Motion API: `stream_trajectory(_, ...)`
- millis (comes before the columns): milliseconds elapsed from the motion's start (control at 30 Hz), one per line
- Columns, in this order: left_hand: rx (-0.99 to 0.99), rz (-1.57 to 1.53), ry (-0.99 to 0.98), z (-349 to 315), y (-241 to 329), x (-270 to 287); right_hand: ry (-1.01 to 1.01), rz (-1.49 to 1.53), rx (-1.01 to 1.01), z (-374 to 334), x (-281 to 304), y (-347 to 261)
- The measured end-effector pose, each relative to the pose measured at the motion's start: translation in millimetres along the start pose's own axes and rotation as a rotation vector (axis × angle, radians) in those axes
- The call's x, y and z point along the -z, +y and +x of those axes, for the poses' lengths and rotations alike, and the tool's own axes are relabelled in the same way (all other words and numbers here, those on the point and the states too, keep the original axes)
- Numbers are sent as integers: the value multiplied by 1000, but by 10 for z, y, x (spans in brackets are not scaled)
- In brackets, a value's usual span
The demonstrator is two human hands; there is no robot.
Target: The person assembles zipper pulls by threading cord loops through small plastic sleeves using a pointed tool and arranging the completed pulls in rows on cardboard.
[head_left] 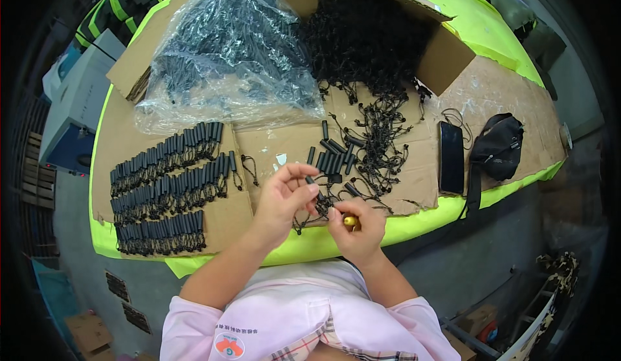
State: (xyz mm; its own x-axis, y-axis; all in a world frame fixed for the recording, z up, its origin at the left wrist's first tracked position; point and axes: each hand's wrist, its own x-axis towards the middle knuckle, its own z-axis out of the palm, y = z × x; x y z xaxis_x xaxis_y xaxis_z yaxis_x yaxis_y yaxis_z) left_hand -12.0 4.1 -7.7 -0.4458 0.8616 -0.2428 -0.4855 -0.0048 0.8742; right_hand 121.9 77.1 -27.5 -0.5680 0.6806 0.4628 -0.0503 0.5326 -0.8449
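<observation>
My left hand (279, 204) pinches a short black tube (312, 182) over the near edge of the table. Dark cord hangs below that tube, between my two hands. Close beside it, my right hand (362, 230) is closed around a small tool with a yellow handle (350, 221); the tool's tip is hard to make out, and its fingertips meet the cord. Just beyond my hands lies a small heap of loose black tubes (332, 160). Tangled black cords with small toggles (380, 142) spread to the right of that heap.
Left on the cardboard, tubes with cord loops (165, 155) lie in three rows. At the back are a clear plastic bag (226, 57) of dark pieces and a cardboard box (447, 57) full of black cords. A phone (451, 157) and black pouch (498, 146) lie right.
</observation>
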Motion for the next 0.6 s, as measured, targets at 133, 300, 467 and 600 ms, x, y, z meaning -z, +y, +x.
stream_trajectory(133, 1, -298, 67, -191, -64, -44, 95, -243, 431, 30, -62, 40)
stream_trajectory(300, -107, -291, 141, -264, -96, -76, 59, -320, 477, 19, -48, -4)
stream_trajectory(467, -223, -159, 156, -309, -136, -36, 6, -335, 449, 10, -70, -45)
stream_trajectory(600, -281, -78, 135, -317, -151, -44, -38, -230, 363, 27, -78, -65)
